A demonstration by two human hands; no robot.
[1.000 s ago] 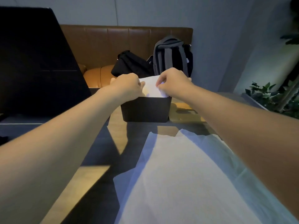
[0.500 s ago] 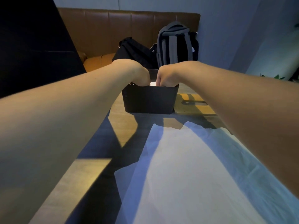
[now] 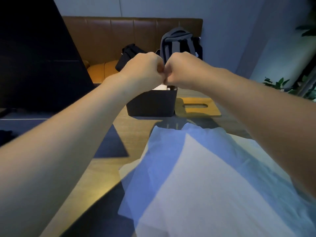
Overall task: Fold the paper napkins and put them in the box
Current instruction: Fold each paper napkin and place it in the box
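Where half a second ago both fists were sunk into the mouth of the black box (image 3: 152, 103), they now sit above its rim, knuckles meeting at about 12 o'clock from the middle of the view. The left hand (image 3: 142, 70) and the right hand (image 3: 183, 69) are each curled tight with the fingers drawn in together, and nothing shows in either grip; whether anything small is pinched where they touch cannot be told. Below them a folded paper napkin (image 3: 160, 87) lies inside the box, only a white edge of it peeking over the near rim, whereas a second ago that white sheet stood well above the box between the fingers. At 6 o'clock the unfolded paper napkins (image 3: 196, 177) lie spread in overlapping layers on the wooden table (image 3: 133, 132), much as before. Just beside the box at its 3 o'clock rests a flat wooden lid (image 3: 196, 109) with a slot cut in it. Beyond the table, at 12 o'clock, a brown leather bench (image 3: 119, 36) carries a black bag (image 3: 128, 53) and a grey backpack (image 3: 179, 40). A dark screen (image 3: 34, 57) fills the 10 o'clock side, and green leaves of a plant (image 3: 277, 82) show at 3 o'clock.
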